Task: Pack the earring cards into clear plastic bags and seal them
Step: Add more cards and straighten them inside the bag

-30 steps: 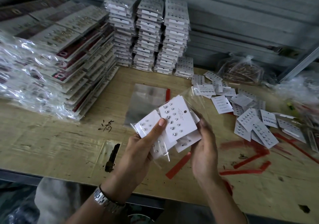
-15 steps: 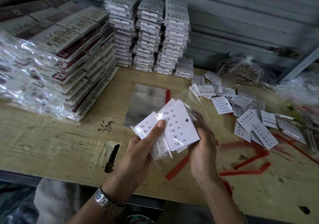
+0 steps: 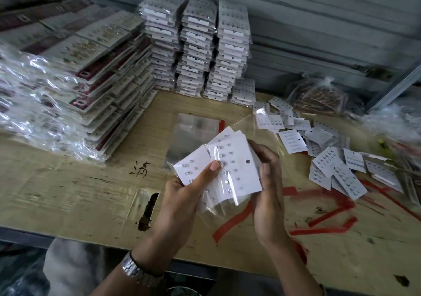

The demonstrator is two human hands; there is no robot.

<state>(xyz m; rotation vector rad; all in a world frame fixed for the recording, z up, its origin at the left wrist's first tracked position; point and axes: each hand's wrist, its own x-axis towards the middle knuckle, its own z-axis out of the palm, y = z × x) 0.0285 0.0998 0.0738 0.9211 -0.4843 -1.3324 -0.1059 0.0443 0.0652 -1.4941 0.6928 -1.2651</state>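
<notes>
Left to right: stacked sealed packs (image 3: 198, 45) at the rear; left hand (image 3: 182, 195), fingers closed, thumb pressing a fan of earring cards (image 3: 234, 165) inside a clear plastic bag (image 3: 262, 127) held above the table (image 3: 68, 181); right hand (image 3: 268, 181) curled round the cards' edge. Step: insertion, apparently incomplete. Next: seat cards fully, then seal. Loose cards (image 3: 330, 163) lie right.

Dim, cool daylight, seemingly from the upper left, leaves the scene murky. Glare streaks the wrapped stacks (image 3: 68, 86) at left and the clear bag (image 3: 230, 181) in the middle. The worktop (image 3: 68, 193) looks flat and muted. Wide-angle bending curves the edges; the corners are soft and smeared, the bottom left darkest.
</notes>
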